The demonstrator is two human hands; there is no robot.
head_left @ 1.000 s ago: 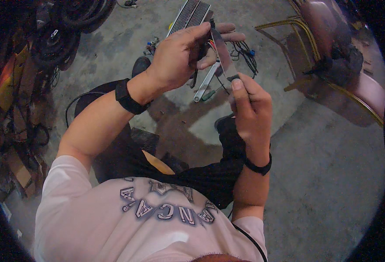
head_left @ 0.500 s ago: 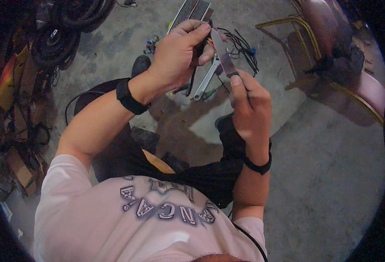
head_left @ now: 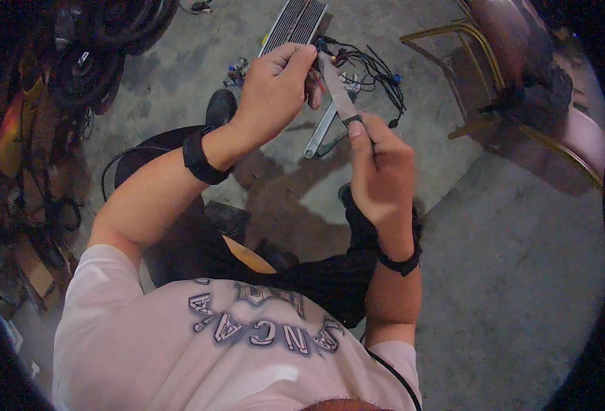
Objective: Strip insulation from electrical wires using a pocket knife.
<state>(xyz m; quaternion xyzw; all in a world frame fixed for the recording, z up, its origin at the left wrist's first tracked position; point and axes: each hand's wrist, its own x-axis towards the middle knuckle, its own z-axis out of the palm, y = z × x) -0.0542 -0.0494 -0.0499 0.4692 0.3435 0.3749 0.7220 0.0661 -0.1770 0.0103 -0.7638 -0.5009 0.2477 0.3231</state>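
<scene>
My right hand (head_left: 384, 161) is closed around the dark handle of a knife. Its bare blade (head_left: 340, 90) slants up and left, its tip close to my left fingers. With thumb and fingers pinched, my left hand (head_left: 277, 85) holds a thin cable, mostly hidden by the hand. Reddish wire ends (head_left: 321, 83) show beside the blade; whether the edge touches them I cannot tell. Beyond the left hand lies a ribbed silver metal case (head_left: 295, 26). Below the blade, a silver metal bar with a holed end (head_left: 320, 130) rests on the floor.
Black cables with connectors (head_left: 379, 72) lie spread on the concrete floor past my hands. A chair with a gold metal frame (head_left: 484, 51) stands at the right. Dark coiled hoses or tyres (head_left: 86, 79) and cardboard pieces (head_left: 33, 270) crowd the left side. My legs are bent below.
Both hands have shifted a little to the left. The knife has moved along with the right hand, its blade now turned more to view. Both grips are kept.
</scene>
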